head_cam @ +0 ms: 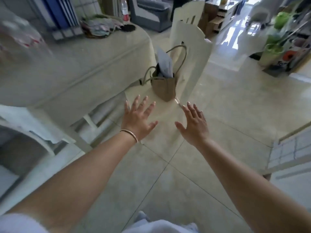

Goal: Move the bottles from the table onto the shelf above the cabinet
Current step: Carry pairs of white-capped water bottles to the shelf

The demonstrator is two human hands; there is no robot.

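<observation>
Both the left hand (138,118) and right hand (195,124) are reaching out mid-frame, fingers spread, holding nothing, near the tan handbag (164,86).

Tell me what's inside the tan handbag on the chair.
A pale grey-white folded item sticks up out of the tan handbag, which stands on the chair. Whatever lies deeper is hidden by the bag's walls.

I stand in a home — a lived-in dining and living space. A table (80,52) draped in a pale cloth sits to my left, cream chairs (188,52) pulled up to it, a tan handbag (165,88) on one seat. A grey sofa (149,12) stands farther back, cardboard boxes (212,22) beside a wall — glossy tiled floor (227,101) underfoot.
</observation>
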